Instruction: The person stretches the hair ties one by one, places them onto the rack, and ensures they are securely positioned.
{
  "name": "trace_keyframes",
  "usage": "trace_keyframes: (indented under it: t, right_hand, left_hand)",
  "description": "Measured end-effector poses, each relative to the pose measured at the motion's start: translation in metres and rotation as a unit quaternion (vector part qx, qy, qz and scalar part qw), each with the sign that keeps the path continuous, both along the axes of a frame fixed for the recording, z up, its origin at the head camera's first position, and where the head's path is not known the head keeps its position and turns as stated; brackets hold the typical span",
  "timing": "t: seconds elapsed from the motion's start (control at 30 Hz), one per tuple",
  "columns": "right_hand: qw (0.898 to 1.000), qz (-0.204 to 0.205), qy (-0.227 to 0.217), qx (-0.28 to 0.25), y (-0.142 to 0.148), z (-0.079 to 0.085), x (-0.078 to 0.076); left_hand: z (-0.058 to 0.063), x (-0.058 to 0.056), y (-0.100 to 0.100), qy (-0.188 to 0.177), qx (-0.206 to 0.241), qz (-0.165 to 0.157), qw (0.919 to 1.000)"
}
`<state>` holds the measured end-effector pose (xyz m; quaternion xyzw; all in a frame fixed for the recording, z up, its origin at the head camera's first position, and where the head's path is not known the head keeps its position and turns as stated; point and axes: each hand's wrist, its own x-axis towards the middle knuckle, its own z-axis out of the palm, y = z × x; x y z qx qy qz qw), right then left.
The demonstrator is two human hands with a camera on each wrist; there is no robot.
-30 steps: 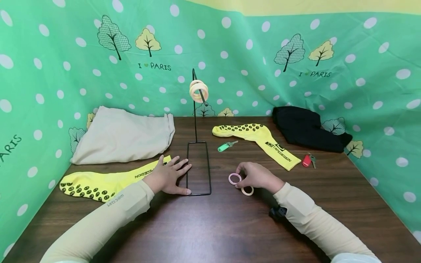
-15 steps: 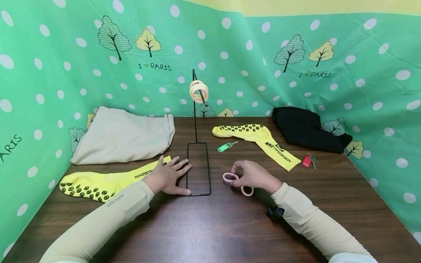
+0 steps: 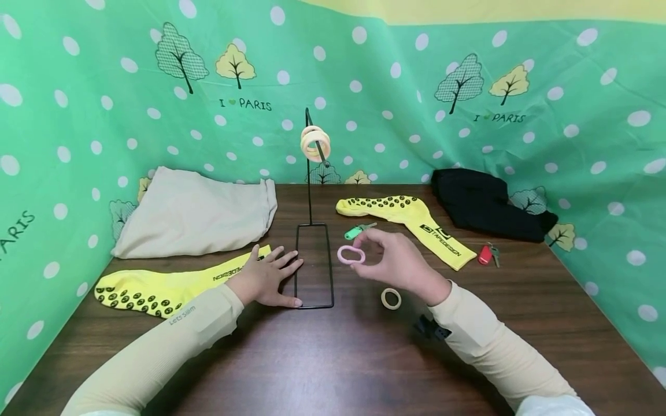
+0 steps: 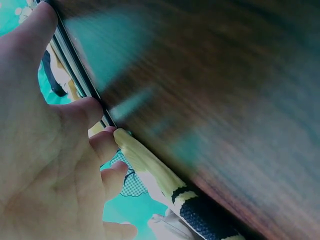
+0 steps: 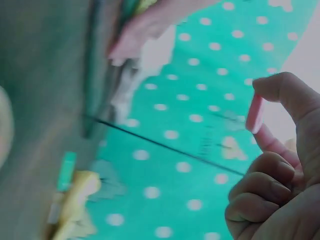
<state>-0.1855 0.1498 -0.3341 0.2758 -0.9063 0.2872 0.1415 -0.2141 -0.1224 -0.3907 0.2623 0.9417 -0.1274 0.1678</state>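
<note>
My right hand (image 3: pixel 398 263) pinches a pink ring (image 3: pixel 351 255) between thumb and forefinger, raised above the table; the right wrist view shows the same pink ring (image 5: pixel 255 113) edge-on, with the other fingers curled. My left hand (image 3: pixel 267 278) lies spread over the left side of the base of a black wire stand (image 3: pixel 331 266), thumb and fingertips at its rod. In the left wrist view its thumb (image 4: pixel 37 25) reaches the black rod (image 4: pixel 75 55). Pale wooden rings (image 3: pixel 315 144) hang on the stand's upper arm. A single wooden ring (image 3: pixel 391 299) lies on the table below my right hand.
One yellow sock (image 3: pixel 156 289) lies partly behind my left arm, another yellow sock (image 3: pixel 406 216) at the back right. Keys with a green tag (image 3: pixel 354 232) and a red tag (image 3: pixel 484 255) lie nearby. Beige cloth (image 3: pixel 198 216) and black cloth (image 3: pixel 478 202) sit along the back.
My right hand has lifted the pink ring off the table beside the wooden ring and moved it left and up, towards the stand. My left hand has stayed in place.
</note>
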Motion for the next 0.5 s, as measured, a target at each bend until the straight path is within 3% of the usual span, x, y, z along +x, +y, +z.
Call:
trace_keyframes:
  t: [0.1, 0.2, 0.33, 0.5]
  right_hand:
    - [0.996, 0.010, 0.079, -0.039, -0.008, 0.019, 0.004]
    - [0.982, 0.027, 0.166, -0.089, -0.016, 0.037, 0.006]
    - [0.949, 0.052, 0.271, -0.151, -0.029, 0.060, 0.009]
    - [0.908, 0.058, 0.373, -0.182, -0.047, 0.085, 0.008]
  left_hand:
    - [0.000, 0.000, 0.000, -0.001, -0.002, 0.000, 1.0000]
    - [0.000, 0.000, 0.000, -0.001, -0.001, -0.001, 1.0000]
    - [-0.001, 0.000, -0.001, 0.004, 0.001, -0.004, 1.0000]
    - [-0.003, -0.001, -0.002, 0.006, 0.000, -0.001, 1.0000]
